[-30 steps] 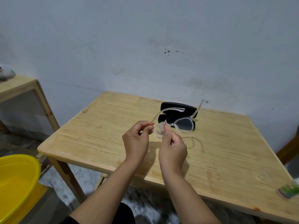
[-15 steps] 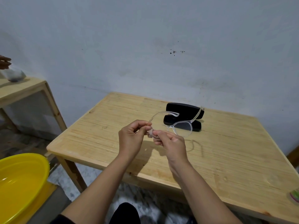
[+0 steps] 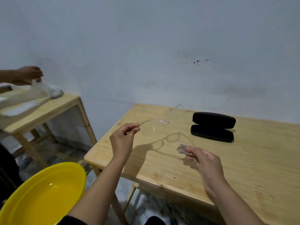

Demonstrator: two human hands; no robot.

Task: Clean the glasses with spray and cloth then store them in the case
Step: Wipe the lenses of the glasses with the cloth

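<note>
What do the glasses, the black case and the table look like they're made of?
Glasses: clear plastic frame, probably; the table shows through it. Black case: matte shell with no gloss, possibly fabric or leatherette over something stiff; I can't tell which. Table: pale wood with visible grain lines and small knots, lightly finished.

Two bare forearms, left hand (image 3: 123, 137), right hand (image 3: 204, 161), dark sleeve edge at left elbow

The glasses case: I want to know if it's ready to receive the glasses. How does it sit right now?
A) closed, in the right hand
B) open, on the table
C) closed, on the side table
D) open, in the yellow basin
B: the black case lies open on the wooden table, both halves spread, away from both hands.
</note>
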